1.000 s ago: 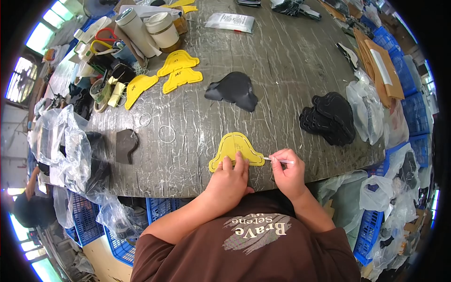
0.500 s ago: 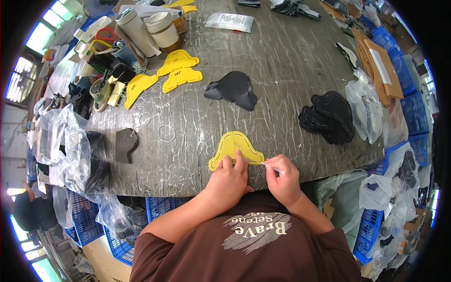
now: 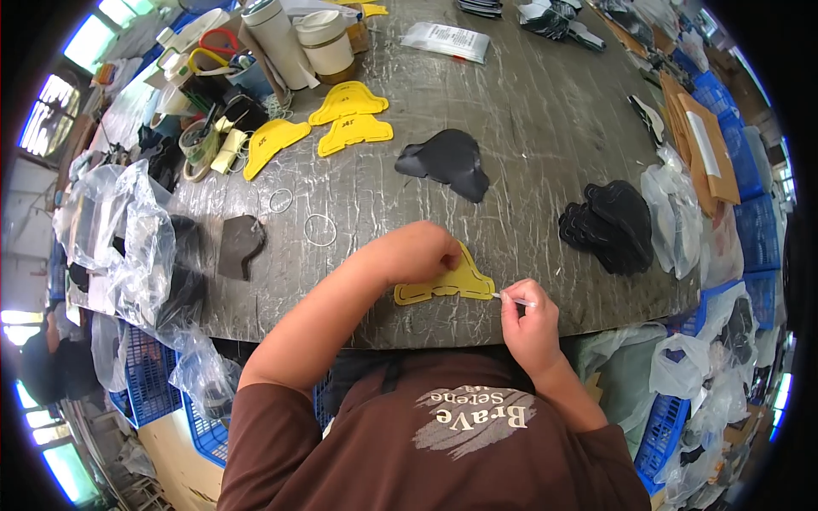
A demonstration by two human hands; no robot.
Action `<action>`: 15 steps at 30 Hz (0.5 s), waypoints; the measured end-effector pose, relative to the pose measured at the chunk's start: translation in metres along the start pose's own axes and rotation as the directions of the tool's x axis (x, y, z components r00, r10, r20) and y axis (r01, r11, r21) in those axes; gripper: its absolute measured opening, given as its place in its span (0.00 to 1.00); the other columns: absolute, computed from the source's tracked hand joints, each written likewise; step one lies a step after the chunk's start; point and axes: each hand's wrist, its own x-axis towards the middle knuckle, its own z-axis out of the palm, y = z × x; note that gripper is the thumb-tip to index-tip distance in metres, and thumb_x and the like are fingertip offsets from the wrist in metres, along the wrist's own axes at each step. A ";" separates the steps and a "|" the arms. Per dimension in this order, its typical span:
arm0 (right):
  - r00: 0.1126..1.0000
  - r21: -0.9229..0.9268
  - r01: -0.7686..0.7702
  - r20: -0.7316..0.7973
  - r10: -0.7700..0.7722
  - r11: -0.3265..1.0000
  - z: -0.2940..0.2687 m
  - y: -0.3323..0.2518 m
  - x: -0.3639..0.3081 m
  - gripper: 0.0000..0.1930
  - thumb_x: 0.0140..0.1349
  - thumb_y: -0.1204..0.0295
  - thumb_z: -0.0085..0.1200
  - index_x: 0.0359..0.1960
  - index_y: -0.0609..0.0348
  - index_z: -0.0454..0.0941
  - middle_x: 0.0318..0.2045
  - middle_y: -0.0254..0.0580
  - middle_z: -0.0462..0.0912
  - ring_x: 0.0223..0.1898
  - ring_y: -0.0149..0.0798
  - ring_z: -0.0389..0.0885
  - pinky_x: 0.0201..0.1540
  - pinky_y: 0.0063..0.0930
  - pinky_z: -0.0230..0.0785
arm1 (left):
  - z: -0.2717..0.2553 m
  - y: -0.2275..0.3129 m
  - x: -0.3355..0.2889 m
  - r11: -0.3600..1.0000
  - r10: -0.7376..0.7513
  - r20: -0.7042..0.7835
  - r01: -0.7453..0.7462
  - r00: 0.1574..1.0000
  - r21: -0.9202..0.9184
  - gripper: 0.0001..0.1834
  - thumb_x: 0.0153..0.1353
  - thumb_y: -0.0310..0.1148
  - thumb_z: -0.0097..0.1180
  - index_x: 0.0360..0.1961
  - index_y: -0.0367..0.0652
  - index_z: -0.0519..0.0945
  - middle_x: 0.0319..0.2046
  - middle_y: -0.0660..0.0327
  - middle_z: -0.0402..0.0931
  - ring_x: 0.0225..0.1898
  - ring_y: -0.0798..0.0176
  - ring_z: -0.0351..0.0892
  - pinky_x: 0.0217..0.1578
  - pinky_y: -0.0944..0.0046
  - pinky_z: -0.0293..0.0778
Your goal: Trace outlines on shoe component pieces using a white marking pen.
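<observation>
Yellow template (image 3: 469,279) lies beneath the curled left hand (image 3: 416,252), fingers' grip unclear; the right hand (image 3: 530,319) pinches a white pen (image 3: 527,303).

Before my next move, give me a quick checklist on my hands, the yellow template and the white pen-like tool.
1. Right hand holding white pen-like tool: ok.
2. Tool's tip by the lower right corner of the yellow template: ok.
3. Template's whole outline visible: not ok, left hand covers its upper left.
4. Anything under the template: cannot tell.
5. Black stack apart from the template: ok.
</observation>
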 end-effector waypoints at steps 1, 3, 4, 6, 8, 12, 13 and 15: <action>0.999 -0.039 0.023 0.028 -0.022 0.999 -0.002 -0.001 0.004 0.08 0.55 0.84 0.56 0.30 0.61 0.69 0.26 0.47 0.77 0.28 0.51 0.78 0.31 0.38 0.70 | -0.005 0.000 0.002 1.000 -0.016 0.069 0.018 0.997 -0.017 0.09 0.50 0.26 0.58 0.34 0.40 0.83 0.33 0.53 0.82 0.35 0.53 0.82 0.37 0.57 0.76; 0.997 -0.076 0.046 0.062 -0.041 0.996 -0.003 -0.007 0.012 0.07 0.55 0.83 0.58 0.30 0.61 0.71 0.26 0.46 0.78 0.27 0.50 0.78 0.31 0.37 0.71 | -0.007 0.000 0.004 0.998 -0.034 0.138 0.040 0.990 -0.039 0.10 0.49 0.26 0.59 0.34 0.40 0.83 0.31 0.53 0.83 0.33 0.54 0.82 0.36 0.58 0.75; 0.994 0.011 0.086 0.070 -0.087 0.996 0.000 -0.014 0.018 0.07 0.55 0.82 0.59 0.30 0.60 0.72 0.26 0.44 0.79 0.28 0.49 0.79 0.31 0.36 0.71 | -0.006 -0.002 0.005 0.998 -0.024 0.134 0.031 0.991 -0.050 0.10 0.48 0.26 0.59 0.34 0.40 0.83 0.29 0.54 0.83 0.32 0.56 0.82 0.35 0.59 0.75; 0.988 0.098 0.123 0.078 -0.131 0.987 0.011 -0.023 0.023 0.07 0.55 0.80 0.61 0.30 0.59 0.74 0.26 0.43 0.81 0.28 0.48 0.80 0.31 0.35 0.71 | -0.006 -0.003 0.005 0.998 -0.015 0.131 0.023 0.991 -0.064 0.10 0.48 0.26 0.60 0.34 0.40 0.83 0.28 0.55 0.83 0.31 0.57 0.82 0.35 0.59 0.75; 0.968 0.275 0.104 0.192 -0.161 0.956 0.028 -0.029 0.026 0.07 0.54 0.78 0.63 0.30 0.58 0.76 0.28 0.42 0.83 0.30 0.47 0.81 0.32 0.35 0.72 | -0.007 -0.002 0.005 0.998 -0.013 0.136 0.021 0.991 -0.056 0.11 0.48 0.26 0.61 0.35 0.39 0.83 0.31 0.54 0.83 0.33 0.56 0.83 0.36 0.59 0.75; 0.951 0.298 0.157 0.210 -0.225 0.941 0.055 -0.029 0.029 0.07 0.54 0.78 0.63 0.31 0.57 0.76 0.26 0.43 0.82 0.29 0.47 0.81 0.32 0.36 0.72 | -0.006 -0.003 0.005 0.995 -0.031 0.123 0.043 0.992 -0.090 0.13 0.47 0.26 0.63 0.37 0.39 0.83 0.32 0.54 0.84 0.34 0.55 0.83 0.37 0.59 0.76; 0.951 0.292 0.171 0.201 -0.235 0.941 0.058 -0.029 0.029 0.07 0.54 0.77 0.63 0.31 0.57 0.76 0.26 0.43 0.82 0.28 0.47 0.81 0.31 0.36 0.71 | -0.006 -0.002 0.005 0.994 -0.038 0.129 0.052 0.991 -0.101 0.13 0.47 0.27 0.64 0.37 0.39 0.84 0.33 0.54 0.84 0.35 0.55 0.83 0.38 0.59 0.76; 0.951 0.285 0.164 0.208 -0.228 0.944 0.062 -0.030 0.030 0.07 0.54 0.77 0.63 0.31 0.57 0.75 0.25 0.43 0.82 0.28 0.47 0.81 0.30 0.36 0.71 | -0.007 -0.002 0.004 0.991 -0.052 0.131 0.067 0.990 -0.114 0.14 0.46 0.27 0.64 0.38 0.39 0.84 0.33 0.53 0.84 0.35 0.54 0.83 0.39 0.59 0.76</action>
